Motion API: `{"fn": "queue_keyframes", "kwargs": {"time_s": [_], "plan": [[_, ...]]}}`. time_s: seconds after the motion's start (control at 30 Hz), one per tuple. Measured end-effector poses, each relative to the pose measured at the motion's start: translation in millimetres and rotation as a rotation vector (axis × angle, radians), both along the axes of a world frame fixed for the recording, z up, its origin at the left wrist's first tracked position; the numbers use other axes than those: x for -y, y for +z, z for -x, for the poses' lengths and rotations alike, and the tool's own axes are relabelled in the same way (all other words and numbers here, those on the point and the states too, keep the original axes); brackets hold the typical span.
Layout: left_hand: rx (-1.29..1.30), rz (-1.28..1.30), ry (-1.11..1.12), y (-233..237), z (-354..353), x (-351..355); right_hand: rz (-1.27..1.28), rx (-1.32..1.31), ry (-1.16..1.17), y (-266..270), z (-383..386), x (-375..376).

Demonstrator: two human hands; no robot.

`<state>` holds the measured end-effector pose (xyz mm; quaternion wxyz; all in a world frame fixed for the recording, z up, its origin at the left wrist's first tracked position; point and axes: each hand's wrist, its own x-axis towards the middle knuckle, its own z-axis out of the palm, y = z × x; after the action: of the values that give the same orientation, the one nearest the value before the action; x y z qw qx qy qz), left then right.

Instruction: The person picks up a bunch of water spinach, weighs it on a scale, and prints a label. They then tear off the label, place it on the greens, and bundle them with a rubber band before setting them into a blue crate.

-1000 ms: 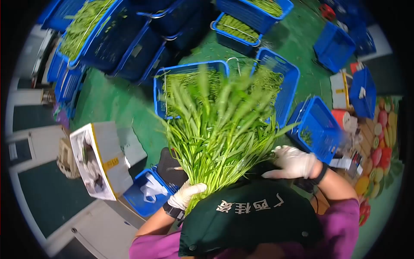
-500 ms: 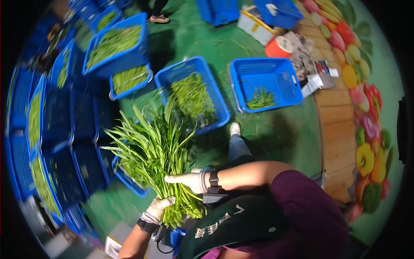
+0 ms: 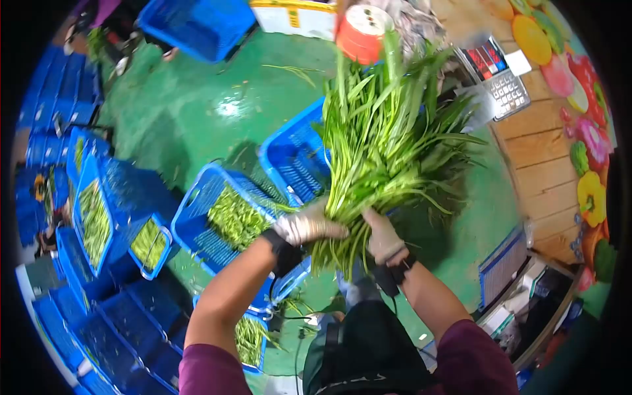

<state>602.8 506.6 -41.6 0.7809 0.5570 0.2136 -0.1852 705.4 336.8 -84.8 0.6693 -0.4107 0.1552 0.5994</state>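
Note:
A large bunch of long leafy greens (image 3: 388, 145) is held up in front of me, leaves pointing away and stems toward my body. My left hand (image 3: 306, 226), in a pale glove, is wrapped round the stems from the left. On the right side, my right hand (image 3: 384, 238), also gloved, grips the same stems. Behind the bunch, a blue crate (image 3: 283, 158) is partly hidden by the leaves. Left of it, another blue crate (image 3: 191, 227) holds cut greens (image 3: 237, 217).
Stacked blue crates (image 3: 135, 322) fill the left side. An orange bucket (image 3: 360, 36) and a white box (image 3: 296, 20) are at the top. A keypad device (image 3: 507, 92) lies right. Another person's legs and feet (image 3: 118, 52) show top left. An open drawer-like box (image 3: 533, 309) is lower right.
The view has turned, and the bunch now appears farther right, held higher above the crates. Both hands have moved right with it and still grip the stems.

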Motion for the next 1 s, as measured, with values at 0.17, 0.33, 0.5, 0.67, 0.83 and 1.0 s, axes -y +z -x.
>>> {"fn": "queue_keyframes", "kwargs": {"time_s": [0.17, 0.33, 0.5, 0.67, 0.83, 1.0], "plan": [[-0.202, 0.1, -0.13, -148.4, -109.2, -44.5, 0.084, 0.049, -0.397, -161.7, -54.7, -37.9], [-0.457, -0.716, -0.476, -310.4, -104.4, -66.9, 0.291, 0.354, -0.18, -294.0, -38.5, -52.5], [-0.211, -1.204, -0.773, -370.4, -61.5, -54.0, 0.559, 0.245, 0.045, -336.1, -14.9, -54.0], [-0.009, -1.066, 0.106, -166.2, -41.0, -57.8, 0.577, 0.532, 0.248, -249.8, -12.0, -44.2], [-0.229, -1.283, 0.61, -126.8, 47.8, -45.4, 0.509, 0.557, 0.405, -259.7, 45.2, -43.5], [-0.44, -0.763, 0.573, -206.7, 75.0, 30.3, 0.189, 0.701, 0.577, -242.3, 54.5, -119.0]]}}
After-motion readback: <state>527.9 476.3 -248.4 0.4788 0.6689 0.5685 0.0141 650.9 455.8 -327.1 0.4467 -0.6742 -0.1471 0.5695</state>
